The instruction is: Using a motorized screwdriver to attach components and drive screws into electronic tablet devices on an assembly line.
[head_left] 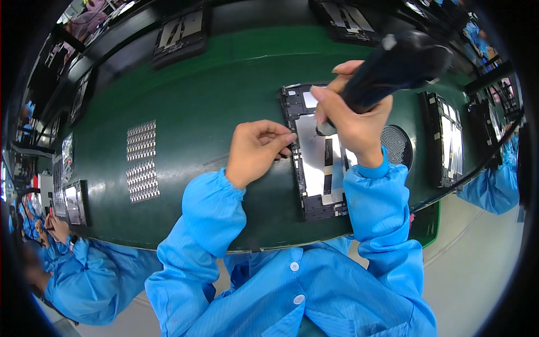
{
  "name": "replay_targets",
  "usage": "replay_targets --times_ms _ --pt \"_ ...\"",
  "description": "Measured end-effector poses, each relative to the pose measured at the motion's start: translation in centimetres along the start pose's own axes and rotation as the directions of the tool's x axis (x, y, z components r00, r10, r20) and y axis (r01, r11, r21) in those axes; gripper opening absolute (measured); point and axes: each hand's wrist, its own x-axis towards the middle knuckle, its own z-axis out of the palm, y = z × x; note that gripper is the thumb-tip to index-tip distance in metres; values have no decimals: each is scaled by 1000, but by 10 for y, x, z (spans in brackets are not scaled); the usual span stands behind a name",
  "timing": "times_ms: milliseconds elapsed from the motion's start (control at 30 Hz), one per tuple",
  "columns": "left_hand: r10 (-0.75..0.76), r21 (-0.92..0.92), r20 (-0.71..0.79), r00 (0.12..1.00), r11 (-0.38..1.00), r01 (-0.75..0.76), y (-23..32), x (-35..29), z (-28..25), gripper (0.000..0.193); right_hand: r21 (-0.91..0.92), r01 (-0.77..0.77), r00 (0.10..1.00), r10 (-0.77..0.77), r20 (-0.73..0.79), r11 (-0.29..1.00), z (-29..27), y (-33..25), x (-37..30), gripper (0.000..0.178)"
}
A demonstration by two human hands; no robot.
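An opened tablet-like device (319,216) with a black frame and silver inner plates lies in front of me. My right hand (356,121) is wrapped around a thick black electric screwdriver (387,73), tilted with its back end up to the right. Its grey nose (326,130) is over the upper middle of the device; the exact tip is hidden. At the device's left edge my left hand (258,147) has its thumb and fingers pressed together, close to or touching the frame. Whatever may be between those fingertips is too small to make out.
Two sheets with rows of small parts (141,140) lie left on the green mat (224,67). A round dark dish (396,147) sits right of the device. More devices (446,137) stand right and along the far edge. A black cable (477,174) crosses at right. A co-worker (95,281) sits at left.
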Motion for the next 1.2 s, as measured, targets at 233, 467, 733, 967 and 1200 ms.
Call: replay_targets --times_ms 233,467,733,967,1200 --pt "178 271 -39 983 949 -161 -11 19 2 11 -84 182 971 -166 170 980 3 -5 5 35" --pt "75 204 -20 997 977 -70 0 22 -4 13 50 64 985 -71 155 997 24 2 3 33" --pt "-143 252 92 985 961 116 8 35 -13 24 -16 43 985 -40 166 999 27 12 2 32" --pt "-164 252 78 983 958 140 9 35 -13 24 -29 32 983 -26 179 999 26 13 3 32" --pt "-164 254 65 984 957 143 10 35 -12 23 -30 52 979 -46 197 998 25 14 3 32"
